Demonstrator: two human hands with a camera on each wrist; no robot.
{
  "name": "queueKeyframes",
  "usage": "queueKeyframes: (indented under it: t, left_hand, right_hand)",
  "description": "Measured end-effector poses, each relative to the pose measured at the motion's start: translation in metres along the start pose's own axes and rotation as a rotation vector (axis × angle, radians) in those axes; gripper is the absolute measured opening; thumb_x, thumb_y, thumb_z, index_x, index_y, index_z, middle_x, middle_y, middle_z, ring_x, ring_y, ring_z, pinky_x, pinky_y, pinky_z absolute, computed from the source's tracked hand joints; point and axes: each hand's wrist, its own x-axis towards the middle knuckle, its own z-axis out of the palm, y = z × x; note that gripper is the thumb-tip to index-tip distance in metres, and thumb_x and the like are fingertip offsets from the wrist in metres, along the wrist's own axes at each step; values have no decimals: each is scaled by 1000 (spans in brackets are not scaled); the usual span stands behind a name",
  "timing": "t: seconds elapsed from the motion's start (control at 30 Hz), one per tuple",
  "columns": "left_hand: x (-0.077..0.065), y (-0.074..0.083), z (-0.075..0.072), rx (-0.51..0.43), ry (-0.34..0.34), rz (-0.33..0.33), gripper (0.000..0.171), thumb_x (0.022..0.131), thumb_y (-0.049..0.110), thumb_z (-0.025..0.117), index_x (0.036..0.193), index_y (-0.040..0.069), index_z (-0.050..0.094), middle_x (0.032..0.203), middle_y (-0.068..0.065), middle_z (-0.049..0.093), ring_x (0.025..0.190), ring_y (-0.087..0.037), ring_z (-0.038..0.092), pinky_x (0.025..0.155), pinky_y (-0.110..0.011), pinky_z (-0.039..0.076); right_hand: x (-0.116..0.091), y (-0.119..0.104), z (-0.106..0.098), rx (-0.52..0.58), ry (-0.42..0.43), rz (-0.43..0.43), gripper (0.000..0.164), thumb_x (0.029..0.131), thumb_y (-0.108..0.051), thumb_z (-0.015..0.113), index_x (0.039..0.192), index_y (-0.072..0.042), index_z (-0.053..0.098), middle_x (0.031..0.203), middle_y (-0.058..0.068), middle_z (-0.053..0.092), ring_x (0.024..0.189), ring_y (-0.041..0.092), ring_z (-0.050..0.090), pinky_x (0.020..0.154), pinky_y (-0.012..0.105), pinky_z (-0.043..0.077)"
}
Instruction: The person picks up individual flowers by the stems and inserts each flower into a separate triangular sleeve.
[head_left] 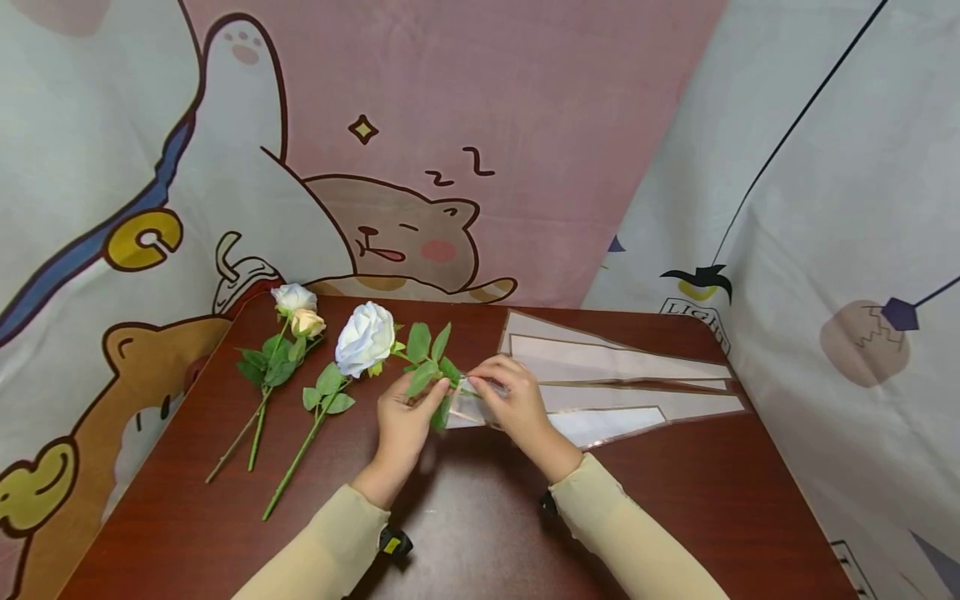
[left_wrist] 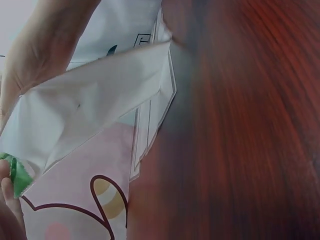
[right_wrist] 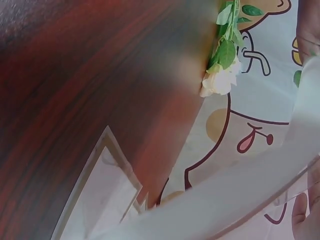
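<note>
My left hand (head_left: 405, 421) pinches a green leafy stem (head_left: 425, 360) between thumb and fingertips. This stem runs leftward toward a large white rose bloom (head_left: 365, 337). Close beside it, my right hand (head_left: 517, 404) grips a thin whitish flower sleeve (head_left: 467, 407) with a gold edge. The fingertips of both hands nearly meet at the sleeve's mouth, where the stem overlaps it. In the left wrist view the sleeve (left_wrist: 95, 105) stretches out long and tapered, with a green leaf (left_wrist: 21, 180) showing at its wide end. The right wrist view shows the sleeve (right_wrist: 250, 190) across its lower part.
Several tapered, gold-edged sleeves (head_left: 622, 362) lie overlapping on the right of the dark red wooden table (head_left: 450, 517). At left lie artificial roses, a white one (head_left: 294, 297) and a cream one (head_left: 306, 322), beside another leafy stem (head_left: 300, 454). A cartoon-printed cloth (head_left: 510, 125) hangs behind.
</note>
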Motion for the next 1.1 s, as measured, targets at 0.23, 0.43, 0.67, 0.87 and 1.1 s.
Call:
queueKeyframes:
  t: [0.23, 0.43, 0.67, 0.87, 1.1]
  left_hand:
    - [2, 22, 5, 74, -66, 50, 18, 77, 3, 64, 95, -1, 64, 78, -14, 66, 67, -20, 64, 59, -26, 52]
    - [2, 41, 7, 110, -117, -5, 16, 82, 1, 58, 95, -9, 60, 78, -23, 63, 72, -32, 63, 66, -36, 52]
    - [0, 55, 9, 70, -91, -41, 17, 79, -4, 59, 96, -8, 59, 80, -26, 62, 72, -33, 62, 66, -39, 51]
    - [0, 54, 6, 71, -67, -37, 19, 79, -6, 59, 98, -8, 61, 83, -22, 64, 73, -26, 64, 65, -32, 52]
    - [3, 56, 9, 20, -27, -118, 20, 79, -5, 60, 98, -11, 57, 88, -20, 63, 77, -25, 63, 69, -33, 51]
  right_hand:
    - [0, 1, -2, 11, 19, 14, 6, 78, -17, 66, 82, -12, 69, 81, -6, 62, 79, 11, 55, 72, 27, 43]
    - [-1, 1, -3, 0, 14, 38, 8, 78, -19, 66, 82, -13, 69, 81, -7, 61, 80, 10, 54, 73, 25, 43]
    - [-3, 3, -2, -11, 32, 32, 7, 78, -19, 66, 81, -14, 69, 81, -8, 61, 78, 9, 54, 71, 24, 42]
    - [-3, 4, -3, -14, 45, 21, 5, 78, -17, 67, 80, -13, 69, 81, -7, 61, 79, 10, 54, 71, 24, 42]
    - [-1, 0, -1, -1, 30, -6, 5, 76, -15, 68, 80, -12, 68, 82, -5, 61, 80, 11, 55, 71, 25, 43]
